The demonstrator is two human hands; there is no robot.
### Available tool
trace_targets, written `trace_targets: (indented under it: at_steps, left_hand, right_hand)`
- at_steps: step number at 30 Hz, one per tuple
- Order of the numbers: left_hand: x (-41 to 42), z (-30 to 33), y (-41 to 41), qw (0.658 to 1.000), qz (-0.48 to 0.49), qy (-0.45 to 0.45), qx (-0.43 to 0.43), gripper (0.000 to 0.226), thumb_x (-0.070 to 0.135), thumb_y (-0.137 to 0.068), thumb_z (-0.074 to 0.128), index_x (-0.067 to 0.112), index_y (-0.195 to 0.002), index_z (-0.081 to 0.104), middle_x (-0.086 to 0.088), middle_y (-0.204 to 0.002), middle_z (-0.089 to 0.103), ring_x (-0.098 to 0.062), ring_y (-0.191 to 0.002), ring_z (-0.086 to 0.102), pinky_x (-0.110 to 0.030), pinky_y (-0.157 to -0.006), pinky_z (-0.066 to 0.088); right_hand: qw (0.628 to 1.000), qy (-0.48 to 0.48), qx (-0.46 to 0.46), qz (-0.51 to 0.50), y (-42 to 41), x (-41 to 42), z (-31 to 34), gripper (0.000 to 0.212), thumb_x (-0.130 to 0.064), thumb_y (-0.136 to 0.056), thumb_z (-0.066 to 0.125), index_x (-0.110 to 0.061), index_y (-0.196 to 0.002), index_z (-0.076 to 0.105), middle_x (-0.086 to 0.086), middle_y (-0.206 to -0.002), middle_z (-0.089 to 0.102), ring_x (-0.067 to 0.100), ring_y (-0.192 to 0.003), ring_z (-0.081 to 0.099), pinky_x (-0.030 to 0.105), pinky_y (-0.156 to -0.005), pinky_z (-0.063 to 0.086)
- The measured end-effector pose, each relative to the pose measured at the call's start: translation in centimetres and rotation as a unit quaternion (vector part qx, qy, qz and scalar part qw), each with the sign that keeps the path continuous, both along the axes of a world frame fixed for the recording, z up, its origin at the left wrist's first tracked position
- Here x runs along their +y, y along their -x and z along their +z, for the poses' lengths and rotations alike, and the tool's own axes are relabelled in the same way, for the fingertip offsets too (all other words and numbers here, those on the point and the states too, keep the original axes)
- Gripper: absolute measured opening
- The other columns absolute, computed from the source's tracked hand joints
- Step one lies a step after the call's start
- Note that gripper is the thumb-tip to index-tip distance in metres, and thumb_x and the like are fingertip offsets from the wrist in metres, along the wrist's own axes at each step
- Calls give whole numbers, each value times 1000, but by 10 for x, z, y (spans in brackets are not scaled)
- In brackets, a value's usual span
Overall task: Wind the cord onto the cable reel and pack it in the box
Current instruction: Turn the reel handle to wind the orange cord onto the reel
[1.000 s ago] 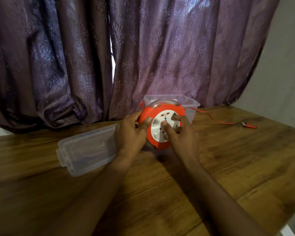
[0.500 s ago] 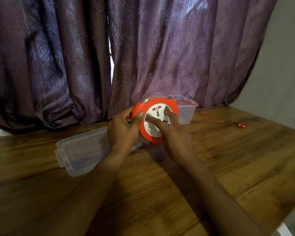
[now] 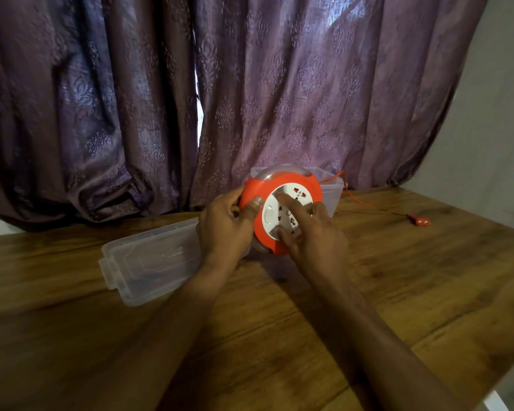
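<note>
Since a moment ago, the plug (image 3: 421, 222) lies farther right on the wooden table (image 3: 398, 292), its orange cord (image 3: 365, 204) slacker. Left hand (image 3: 224, 229) grips the orange cable reel (image 3: 279, 212) rim, thumb over it; right hand (image 3: 315, 241) fingers spread, pressing the white socket face, before the clear box (image 3: 334, 192).

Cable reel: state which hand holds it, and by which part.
The left hand grips the cable reel by its orange rim, thumb on the front edge. The right hand presses fingers on the white socket face, not gripping.
</note>
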State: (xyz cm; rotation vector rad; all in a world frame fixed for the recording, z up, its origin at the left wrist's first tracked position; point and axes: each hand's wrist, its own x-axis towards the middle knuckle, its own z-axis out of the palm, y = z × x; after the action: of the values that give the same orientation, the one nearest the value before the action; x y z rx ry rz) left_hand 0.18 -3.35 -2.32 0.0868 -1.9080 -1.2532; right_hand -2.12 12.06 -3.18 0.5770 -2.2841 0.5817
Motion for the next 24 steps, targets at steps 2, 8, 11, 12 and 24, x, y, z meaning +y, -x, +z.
trace_targets:
  at_steps: [2,8,11,12,24]
  left_hand:
    - [1,-1,0,1000,1,11,2,50,68,-75,54,46,-120,52,7,-97,75,-15,-90,70,-43,-82,57]
    - [4,-2,-2,1000,7,11,-6,48,62,-77,58,38,-119,64,8,-97,75,-14,-90,69,-42,-83,56]
    - [8,-2,-5,1000,8,16,-11,48,59,-79,59,34,-119,67,8,-101,75,-14,-92,68,-41,-84,55]
    - [8,-3,-6,1000,7,19,-12,48,59,-79,59,34,-119,68,8,-101,75,-14,-92,68,-41,-84,55]
    - [-5,3,-2,1000,15,-16,-8,51,61,-77,59,33,-118,68,7,-102,75,-12,-94,69,-43,-85,56]
  right_hand:
    - [1000,19,3,-11,-2,-1,1,62,-50,-81,63,-53,-136,35,-4,-103,52,23,-77,62,32,-59,46]
    - [993,116,-24,-9,-1,-2,1,60,-62,-76,64,-49,-131,44,-1,-96,67,22,-85,65,33,-69,50]
    - [984,169,-63,-16,1,-2,-1,61,-71,-73,61,-47,-126,45,-7,-82,70,18,-83,66,34,-72,52]
    - [979,189,-83,-12,1,-2,-2,61,-73,-72,60,-46,-125,47,-8,-76,68,17,-82,66,36,-74,52]
    - [995,82,37,34,-2,4,5,46,-11,-83,54,-38,-120,47,-4,-122,51,27,-78,62,31,-55,43]
